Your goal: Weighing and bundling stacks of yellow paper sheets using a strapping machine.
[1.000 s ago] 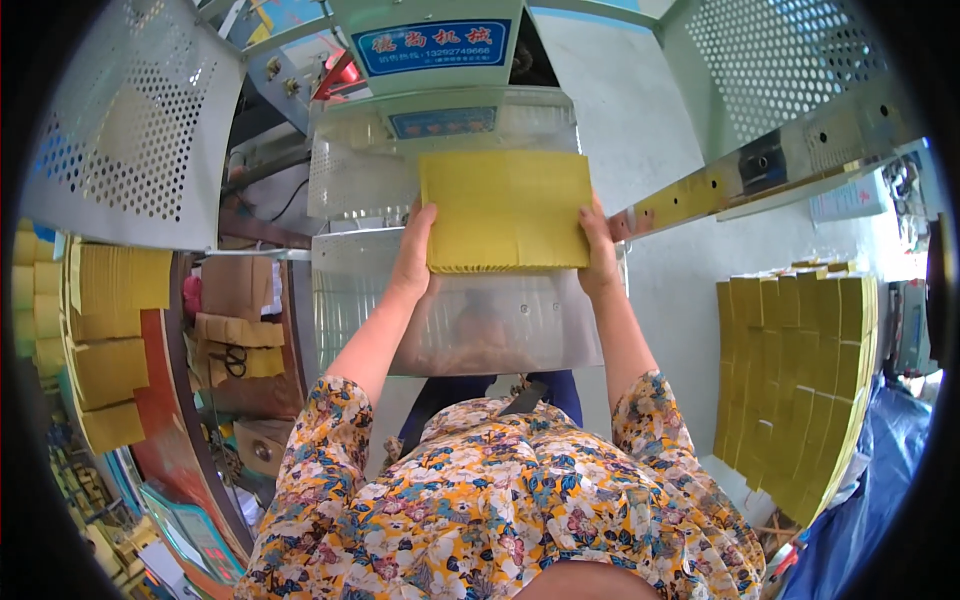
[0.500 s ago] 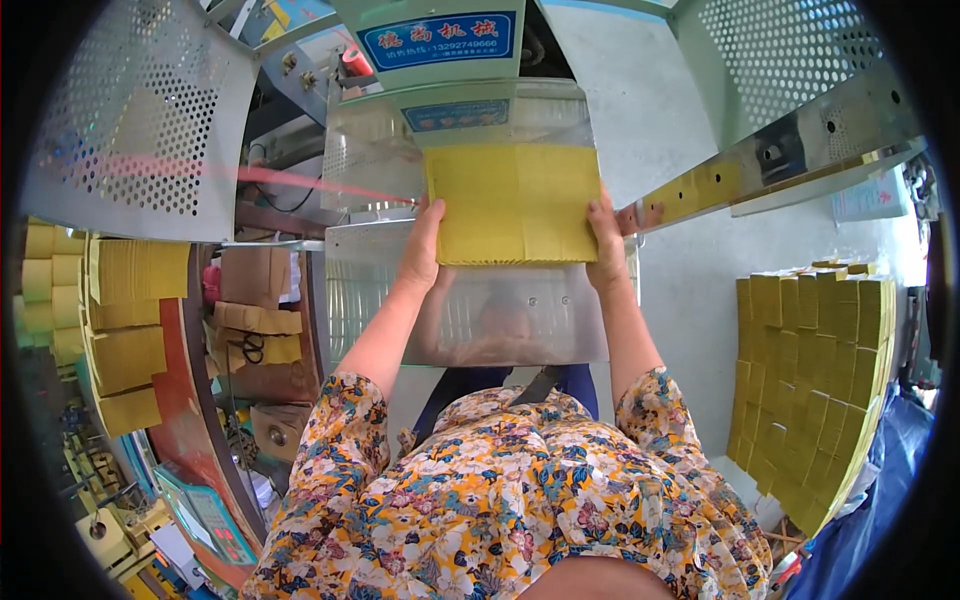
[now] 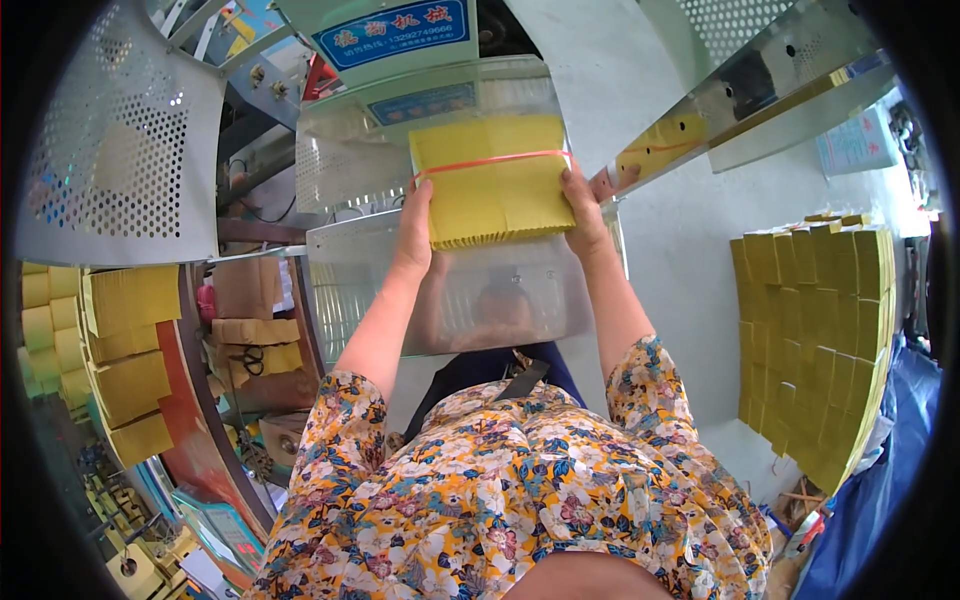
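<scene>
Both hands clamp one thick stack of yellow paper sheets [image 3: 495,180] bound by a thin red band: the left hand [image 3: 413,228] grips its left edge, the right hand [image 3: 583,213] its right edge, arms raised. Stack is held upright against the clear plastic guard [image 3: 450,290] of the green-topped machine [image 3: 400,40]. Even pressure on both sides should keep the sheets squared; a tilt could fan them. Farther off, piles of yellow paper [image 3: 815,330] lie at right.
</scene>
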The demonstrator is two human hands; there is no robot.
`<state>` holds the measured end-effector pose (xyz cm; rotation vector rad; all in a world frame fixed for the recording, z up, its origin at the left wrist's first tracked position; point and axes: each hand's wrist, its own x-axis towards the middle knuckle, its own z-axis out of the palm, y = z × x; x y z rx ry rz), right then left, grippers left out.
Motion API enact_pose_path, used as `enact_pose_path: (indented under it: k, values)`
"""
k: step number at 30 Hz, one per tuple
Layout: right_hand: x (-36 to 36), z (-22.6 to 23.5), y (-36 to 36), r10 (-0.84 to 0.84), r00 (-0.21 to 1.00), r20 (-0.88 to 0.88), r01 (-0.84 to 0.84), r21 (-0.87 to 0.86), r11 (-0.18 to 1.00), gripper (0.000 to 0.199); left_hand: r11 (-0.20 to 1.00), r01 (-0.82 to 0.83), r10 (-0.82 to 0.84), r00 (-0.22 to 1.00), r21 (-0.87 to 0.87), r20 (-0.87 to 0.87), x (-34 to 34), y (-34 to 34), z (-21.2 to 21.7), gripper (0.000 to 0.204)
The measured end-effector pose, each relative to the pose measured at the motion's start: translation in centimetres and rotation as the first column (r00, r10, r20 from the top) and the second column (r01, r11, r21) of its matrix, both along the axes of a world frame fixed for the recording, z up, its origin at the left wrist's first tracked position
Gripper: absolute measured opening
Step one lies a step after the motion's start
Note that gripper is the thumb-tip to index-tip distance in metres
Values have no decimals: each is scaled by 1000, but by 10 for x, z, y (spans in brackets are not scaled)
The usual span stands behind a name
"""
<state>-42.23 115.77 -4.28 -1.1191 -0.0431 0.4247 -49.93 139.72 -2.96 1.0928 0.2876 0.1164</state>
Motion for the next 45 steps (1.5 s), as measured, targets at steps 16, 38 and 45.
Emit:
enact_pose_path:
  k: [16,38,45]
  values:
    - [-7,-2,-2,16,994,111,5,-192,981,85,993,-110,112,992,38,-53,-12,-19,10,50]
    - [-90,27,-16,45,991,122,11,-420,908,24,951,-225,254,960,213,-118,-153,41,15,20]
    - [-93,10,9,-55,998,29,62,-370,927,12,964,-230,245,963,133,-113,-149,44,12,13]
